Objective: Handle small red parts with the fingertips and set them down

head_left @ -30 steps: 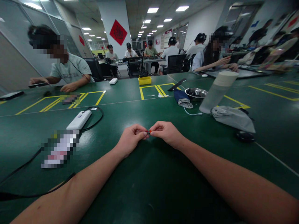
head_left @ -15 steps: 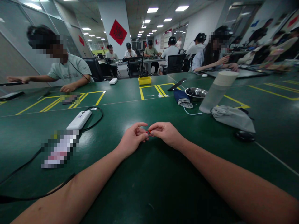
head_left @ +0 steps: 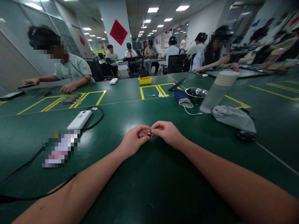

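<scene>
A small block-like piece (head_left: pixel 149 133) with orange, dark and light patches sits between my two hands, a little above the green table (head_left: pixel 149 174). It is too small for me to tell its kind. My right hand (head_left: pixel 167 130) pinches it from the right with thumb and forefinger. From the other side, the thumb and fingertips of my left hand (head_left: pixel 134 138) close round it. Fingertips hide part of the piece.
To the left lie a white power bank (head_left: pixel 79 120) and a black cable (head_left: pixel 102 115). At right stand a frosted bottle (head_left: pixel 216 93), a grey pouch (head_left: pixel 234 118), a black mouse (head_left: pixel 245 136) and a metal bowl (head_left: pixel 196 93). A yellow bin (head_left: pixel 145 80) stands farther back. A co-worker (head_left: pixel 72 68) sits at far left.
My left thumb and fingers have closed in on the small piece, which now shows a light and dark face. At far left, the co-worker's hand with a dark flat object has shifted right.
</scene>
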`<state>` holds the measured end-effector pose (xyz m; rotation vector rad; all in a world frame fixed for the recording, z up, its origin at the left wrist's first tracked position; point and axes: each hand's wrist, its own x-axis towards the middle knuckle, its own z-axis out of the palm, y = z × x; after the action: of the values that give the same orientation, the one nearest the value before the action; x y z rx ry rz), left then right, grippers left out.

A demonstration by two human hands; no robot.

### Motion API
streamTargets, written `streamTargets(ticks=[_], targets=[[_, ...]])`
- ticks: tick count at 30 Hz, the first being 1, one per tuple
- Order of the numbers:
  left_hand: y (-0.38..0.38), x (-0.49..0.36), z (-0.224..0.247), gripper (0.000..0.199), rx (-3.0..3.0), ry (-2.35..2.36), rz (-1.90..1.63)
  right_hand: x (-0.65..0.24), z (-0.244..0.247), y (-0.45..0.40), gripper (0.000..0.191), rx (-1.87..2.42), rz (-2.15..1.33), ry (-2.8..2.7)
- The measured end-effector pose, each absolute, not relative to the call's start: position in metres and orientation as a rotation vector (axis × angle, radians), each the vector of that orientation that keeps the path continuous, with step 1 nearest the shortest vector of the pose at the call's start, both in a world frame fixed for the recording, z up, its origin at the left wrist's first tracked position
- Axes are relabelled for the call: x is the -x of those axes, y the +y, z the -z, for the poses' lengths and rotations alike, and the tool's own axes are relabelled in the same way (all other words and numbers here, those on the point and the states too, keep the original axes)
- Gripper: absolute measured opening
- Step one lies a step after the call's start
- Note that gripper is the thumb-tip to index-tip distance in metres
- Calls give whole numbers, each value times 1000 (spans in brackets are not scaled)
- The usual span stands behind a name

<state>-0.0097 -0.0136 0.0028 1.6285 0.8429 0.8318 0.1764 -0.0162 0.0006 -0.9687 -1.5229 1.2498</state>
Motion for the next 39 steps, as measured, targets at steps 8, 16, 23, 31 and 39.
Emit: streamTargets(ticks=[8,16,23,31,39], targets=[[-11,12,2,30,-1821,997,-919,-176,2,-15,18,1003,-1255,-1514],[-11,10,2,28,-1724,973,-938,-175,3,-14,19,972,-1299,-1492],[-12,9,1,26,-1714,958,-935,-173,1,-15,21,954,-1301,-1473],[-13,9,0,25,-1708,977,-935,-173,-2,-16,19,959,-1247,-1521],[-12,12,-1,23,-1854,1090,-947,-175,2,-15,19,938,-1244,-1543]])
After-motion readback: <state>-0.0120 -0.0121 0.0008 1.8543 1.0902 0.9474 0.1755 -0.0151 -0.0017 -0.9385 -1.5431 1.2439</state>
